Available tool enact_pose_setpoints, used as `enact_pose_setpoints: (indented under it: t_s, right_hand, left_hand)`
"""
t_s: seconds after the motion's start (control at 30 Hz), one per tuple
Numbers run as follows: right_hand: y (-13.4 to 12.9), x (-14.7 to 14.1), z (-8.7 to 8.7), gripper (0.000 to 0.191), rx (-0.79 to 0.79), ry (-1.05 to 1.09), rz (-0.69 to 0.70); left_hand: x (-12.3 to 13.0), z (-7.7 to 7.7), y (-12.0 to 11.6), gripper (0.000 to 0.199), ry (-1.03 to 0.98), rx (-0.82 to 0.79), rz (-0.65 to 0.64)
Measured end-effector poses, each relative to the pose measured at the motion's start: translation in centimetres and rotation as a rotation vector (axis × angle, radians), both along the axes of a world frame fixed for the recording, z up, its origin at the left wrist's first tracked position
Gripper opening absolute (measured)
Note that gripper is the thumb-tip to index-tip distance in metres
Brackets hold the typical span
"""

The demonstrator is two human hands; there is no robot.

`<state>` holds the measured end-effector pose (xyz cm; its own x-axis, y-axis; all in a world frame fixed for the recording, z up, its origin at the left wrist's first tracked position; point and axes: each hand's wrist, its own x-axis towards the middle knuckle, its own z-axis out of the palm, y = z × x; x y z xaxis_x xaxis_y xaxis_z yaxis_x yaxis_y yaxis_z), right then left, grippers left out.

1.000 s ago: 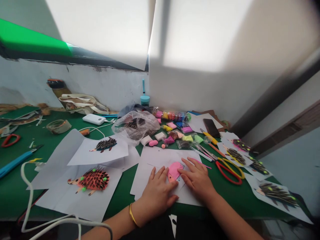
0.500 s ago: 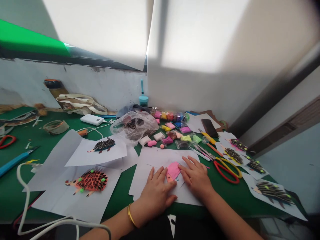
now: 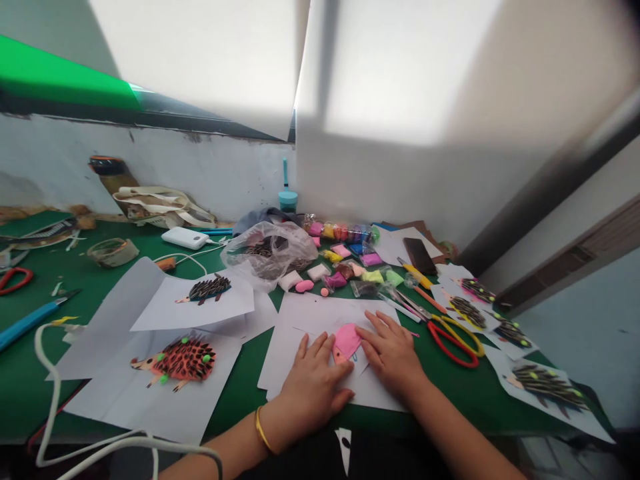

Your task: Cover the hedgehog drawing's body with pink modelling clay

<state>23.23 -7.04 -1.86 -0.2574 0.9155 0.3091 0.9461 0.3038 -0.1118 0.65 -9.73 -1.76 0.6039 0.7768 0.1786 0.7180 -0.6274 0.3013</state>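
Note:
A flat piece of pink modelling clay (image 3: 347,340) lies on white paper (image 3: 287,333) in front of me, with a smaller peach clay part holding a dark dot at its lower left. My left hand (image 3: 315,377) rests over the paper, fingers spread, its fingertips touching the left and lower edge of the clay. From the other side, my right hand (image 3: 393,350) lies with stretched fingers, the index fingertip on the clay's right edge. A small blue drawn outline shows between the hands. Part of the peach piece is hidden by the left hand.
Packets of coloured clay (image 3: 345,273) and a plastic bag (image 3: 270,253) of dark spiky pieces lie beyond the paper. Scissors (image 3: 455,340) and a phone (image 3: 420,257) are to the right. Hedgehog pictures (image 3: 175,360) flank both sides; a white cable (image 3: 43,400) curves at left.

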Motion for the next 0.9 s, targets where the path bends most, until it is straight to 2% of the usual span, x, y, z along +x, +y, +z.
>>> enact_pose_setpoints:
  t_s: [0.67,0.73,0.9]
  right_hand:
    - [0.25,0.74,-0.57,0.035,0.023,0.078,-0.015]
    - [0.15,0.78,-0.55,0.035,0.053,0.079,0.018]
    - [-0.39,0.37,-0.12,0.031,0.090,0.040,0.236]
  left_hand:
    - [-0.04,-0.25,0.03,0.045,-0.010,0.012,0.000]
    - [-0.05,-0.25,0.00,0.045,-0.010,0.017,-0.002]
    - [-0.06,-0.24,0.01,0.047,0.001,0.030,-0.004]
